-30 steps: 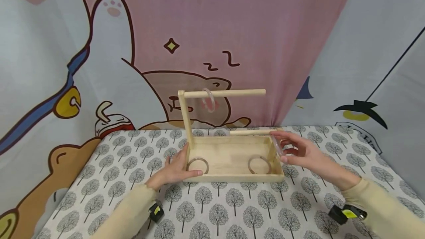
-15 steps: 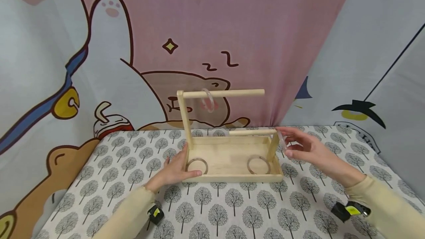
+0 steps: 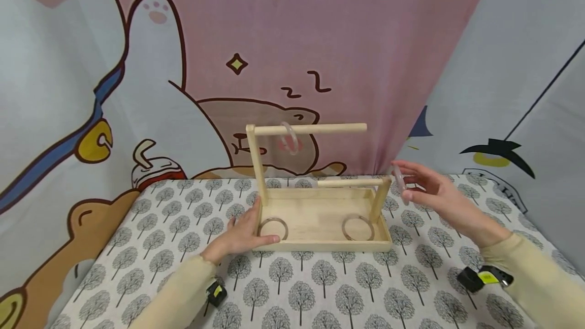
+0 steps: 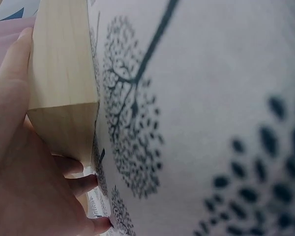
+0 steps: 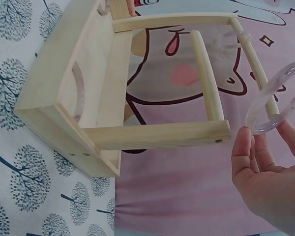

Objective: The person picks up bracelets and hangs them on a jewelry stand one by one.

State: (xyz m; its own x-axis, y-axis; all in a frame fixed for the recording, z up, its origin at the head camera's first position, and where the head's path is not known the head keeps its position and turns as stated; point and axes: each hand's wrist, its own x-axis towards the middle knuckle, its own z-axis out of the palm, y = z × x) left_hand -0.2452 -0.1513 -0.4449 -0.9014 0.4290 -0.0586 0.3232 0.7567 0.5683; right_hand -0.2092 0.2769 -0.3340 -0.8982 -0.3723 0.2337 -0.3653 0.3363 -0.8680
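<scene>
My right hand (image 3: 422, 184) pinches a translucent, pale pinkish bangle (image 3: 399, 182) upright between fingertips and thumb, just right of the wooden bangle stand (image 3: 320, 245). In the right wrist view, this bangle (image 5: 258, 110) overlaps the upper bar and stands apart from the short post (image 5: 162, 135). My left hand (image 3: 239, 232) rests at the stand's front left corner, fingers straight along its side and thumb over the front rim. Another bangle (image 3: 294, 142) hangs on the upper bar (image 3: 333, 128). Inside the tray base, two more bangles lie, one left (image 3: 273, 219) and one right (image 3: 343, 227).
From the right post a lower bar (image 3: 349, 183) runs left to a free end. A tree-patterned cloth (image 3: 301, 293) covers the table. Behind stands a curtain (image 3: 356, 39) with cartoon animals. Each wrist wears a strapped device.
My right hand has carried the bangle right and slightly up, from in front of the right post to clear of it, so the post now shows fully. My left hand stays at the corner.
</scene>
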